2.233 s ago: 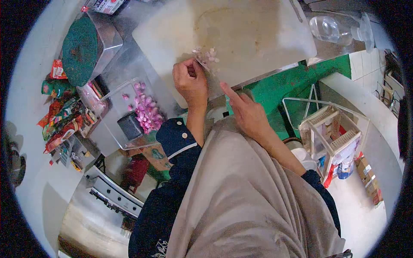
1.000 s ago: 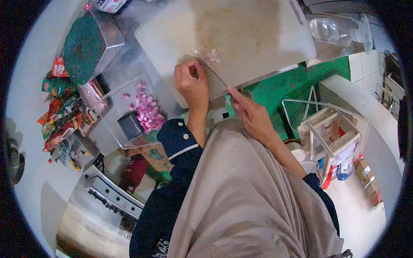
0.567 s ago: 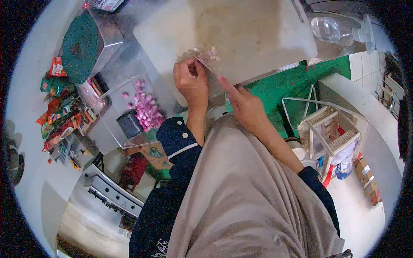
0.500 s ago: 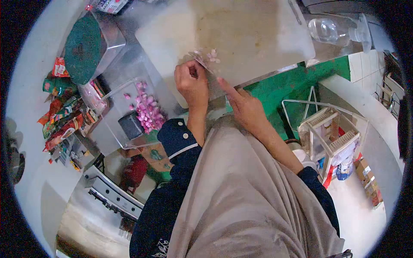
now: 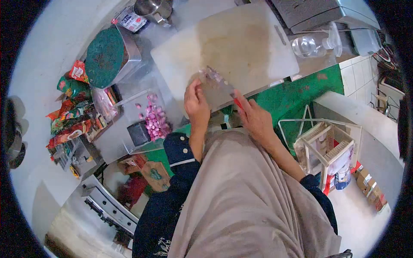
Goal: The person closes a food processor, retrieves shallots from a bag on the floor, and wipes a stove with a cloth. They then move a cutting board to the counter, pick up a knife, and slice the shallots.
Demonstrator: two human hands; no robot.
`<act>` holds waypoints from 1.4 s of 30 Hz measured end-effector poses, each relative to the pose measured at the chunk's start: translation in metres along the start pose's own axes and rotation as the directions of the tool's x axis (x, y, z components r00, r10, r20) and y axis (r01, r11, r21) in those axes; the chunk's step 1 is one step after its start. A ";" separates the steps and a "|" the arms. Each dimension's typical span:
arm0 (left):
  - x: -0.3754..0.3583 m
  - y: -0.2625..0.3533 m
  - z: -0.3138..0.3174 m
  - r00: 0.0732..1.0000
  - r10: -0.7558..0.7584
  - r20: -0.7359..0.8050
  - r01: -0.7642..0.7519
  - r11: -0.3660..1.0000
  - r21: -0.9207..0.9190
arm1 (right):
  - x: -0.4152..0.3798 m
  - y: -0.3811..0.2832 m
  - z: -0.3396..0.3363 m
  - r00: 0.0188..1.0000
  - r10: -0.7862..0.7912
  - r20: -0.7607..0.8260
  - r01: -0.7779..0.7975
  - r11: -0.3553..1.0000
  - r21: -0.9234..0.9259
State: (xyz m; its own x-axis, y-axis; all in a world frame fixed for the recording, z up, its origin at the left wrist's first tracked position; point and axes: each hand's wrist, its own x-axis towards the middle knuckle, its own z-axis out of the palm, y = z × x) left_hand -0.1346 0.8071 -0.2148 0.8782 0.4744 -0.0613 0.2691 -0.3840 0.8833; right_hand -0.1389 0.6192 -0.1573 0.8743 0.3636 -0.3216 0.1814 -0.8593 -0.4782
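My right hand (image 5: 257,121) grips a knife (image 5: 224,86) by its red handle. The blade lies low over the white cutting board (image 5: 172,56), angled up and left, with sliced shallot pieces (image 5: 207,74) along it. My left hand (image 5: 198,105) is beside the blade's tip at the board's near left edge. Its fingers are partly stretched toward the slices and nothing shows in them; whether they touch the blade cannot be made out. To the left, peeled pink shallots (image 5: 155,122) lie in a clear plastic tray (image 5: 129,147) beside a small black container (image 5: 138,134).
A green-lidded container (image 5: 104,58) and colourful food packets (image 5: 73,133) stand left. Behind are a metal cup (image 5: 154,9) and a white labelled pack (image 5: 132,20). A clear jar (image 5: 307,46) lies right of the board. A cream rack (image 5: 327,148) stands below right.
The view has shifted, showing more of the counter's back. The knife has turned flatter with slices along its blade. My left hand's fingers have loosened from their curl by the blade.
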 end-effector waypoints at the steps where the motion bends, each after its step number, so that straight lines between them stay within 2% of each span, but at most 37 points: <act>1: -0.004 0.001 -0.001 0.995 0.096 -0.022 -0.095 0.993 0.064 | 0.000 0.001 0.003 0.999 0.000 -0.046 0.000 1.000 0.003; 3: -0.011 0.005 -0.001 0.957 0.285 -0.048 -0.270 0.942 0.200 | 0.001 0.003 0.006 0.991 0.000 -0.133 0.001 1.000 0.012; 6: -0.022 0.020 0.000 0.901 0.390 0.187 -0.433 0.820 0.374 | 0.004 0.000 0.003 0.991 -0.001 -0.131 -0.002 1.000 -0.017; 9: -0.029 0.019 0.011 0.849 0.438 0.296 -0.526 0.761 0.379 | 0.006 -0.008 -0.001 0.991 0.020 -0.131 -0.028 0.998 -0.061; 12: -0.025 0.017 0.013 0.854 0.427 0.297 -0.517 0.763 0.388 | 0.005 -0.007 -0.002 0.989 0.031 -0.145 -0.030 1.000 0.009; 15: -0.017 0.016 0.008 0.847 0.414 0.334 -0.528 0.729 0.436 | 0.003 -0.005 -0.003 0.982 -0.035 -0.186 0.025 0.998 -0.054; 18: -0.011 0.013 0.005 0.855 0.393 0.339 -0.518 0.685 0.512 | 0.002 -0.007 -0.007 0.992 0.012 -0.128 -0.023 0.996 -0.081; 21: -0.004 0.006 0.005 0.845 0.415 0.337 -0.534 0.658 0.531 | 0.000 -0.001 -0.008 0.982 -0.042 -0.186 0.036 0.999 -0.034; 24: -0.002 0.007 0.005 0.874 0.367 0.319 -0.486 0.690 0.536 | -0.002 -0.006 -0.015 0.989 -0.005 -0.151 -0.001 0.999 -0.043; 27: -0.002 0.000 0.006 0.885 0.344 0.315 -0.465 0.697 0.546 | -0.005 -0.006 -0.019 0.995 0.063 -0.073 -0.060 0.997 0.044; 30: -0.002 -0.003 0.008 0.888 0.357 0.290 -0.460 0.724 0.514 | -0.009 -0.006 -0.021 0.994 0.093 -0.065 -0.089 0.994 0.061; 36: 0.000 -0.001 0.005 0.896 0.323 0.303 -0.438 0.753 0.492 | -0.017 -0.005 -0.030 0.996 0.085 -0.038 -0.084 0.996 0.040; 39: 0.001 -0.004 0.003 0.910 0.277 0.308 -0.408 0.732 0.546 | -0.025 0.002 -0.034 0.992 0.122 0.037 -0.122 0.992 0.012; 42: 0.003 -0.004 0.001 0.920 0.278 0.276 -0.384 0.779 0.495 | -0.034 0.008 -0.047 0.994 0.085 0.066 -0.089 0.995 0.052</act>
State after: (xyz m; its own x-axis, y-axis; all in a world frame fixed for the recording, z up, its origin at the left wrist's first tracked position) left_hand -0.1327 0.8091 -0.2189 0.9920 0.1107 0.0610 0.0679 -0.8737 0.4817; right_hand -0.1463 0.5827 -0.1115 0.8548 0.3120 -0.4147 0.0792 -0.8681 -0.4900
